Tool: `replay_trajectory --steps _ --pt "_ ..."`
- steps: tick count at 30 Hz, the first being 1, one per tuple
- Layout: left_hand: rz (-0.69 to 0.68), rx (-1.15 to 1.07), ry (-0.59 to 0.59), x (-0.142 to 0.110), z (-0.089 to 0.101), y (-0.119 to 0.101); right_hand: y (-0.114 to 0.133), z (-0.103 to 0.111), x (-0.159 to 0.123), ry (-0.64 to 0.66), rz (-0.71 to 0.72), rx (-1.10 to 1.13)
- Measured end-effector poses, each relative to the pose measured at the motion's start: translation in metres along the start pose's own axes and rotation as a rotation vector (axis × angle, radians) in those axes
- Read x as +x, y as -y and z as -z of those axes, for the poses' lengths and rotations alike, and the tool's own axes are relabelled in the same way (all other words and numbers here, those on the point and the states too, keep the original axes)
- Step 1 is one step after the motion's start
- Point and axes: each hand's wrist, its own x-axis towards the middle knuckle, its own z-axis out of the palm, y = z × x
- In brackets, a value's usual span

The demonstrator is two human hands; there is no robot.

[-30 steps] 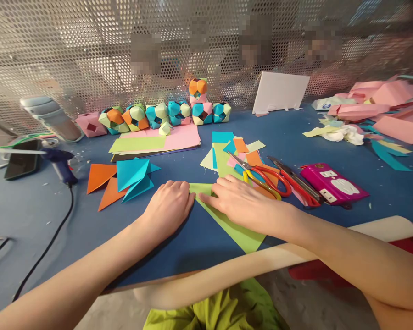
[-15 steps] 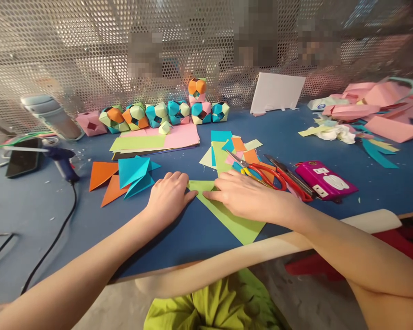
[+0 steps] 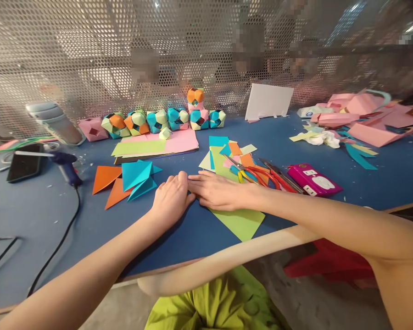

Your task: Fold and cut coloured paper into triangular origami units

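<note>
A light green sheet of paper (image 3: 242,224) lies slantwise on the blue table, its upper left part covered by my hands. My left hand (image 3: 172,197) is closed at the sheet's left corner, fingers curled and thumb pointing right; the fingertips and that corner are hidden. My right hand (image 3: 215,190) lies flat across the sheet, fingers stretched towards the left hand and touching it. Folded blue paper pieces (image 3: 137,176) and folded orange pieces (image 3: 119,192) sit to the left of my left hand. Scissors with red and yellow handles (image 3: 249,172) lie beyond my right forearm.
A row of folded paper balls (image 3: 156,121) stands along the perforated screen, behind stacked paper sheets (image 3: 141,147). A glue gun (image 3: 67,167) with a cord, a phone (image 3: 25,162) and a bottle (image 3: 55,123) are left. A magenta case (image 3: 313,179) and pink scraps (image 3: 375,130) lie right.
My right hand has slid left along the green sheet and flattened, its fingers now meeting my left hand. The left hand stays at the sheet's left corner. The view has shifted slightly.
</note>
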Motion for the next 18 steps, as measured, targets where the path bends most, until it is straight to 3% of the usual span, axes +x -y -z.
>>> replay_trajectory --steps 6,14,18 --pt "0.02 0.046 0.012 -0.001 0.003 -0.003 -0.003 -0.009 -0.026 -0.026 -0.011 -0.136" --pt "-0.006 0.049 0.003 -0.002 0.004 -0.003 0.003 0.004 -0.082 -0.063 -0.19 -0.185" --pt "-0.019 0.056 0.007 -0.002 0.005 -0.003 0.002 0.016 -0.092 -0.114 -0.295 -0.197"
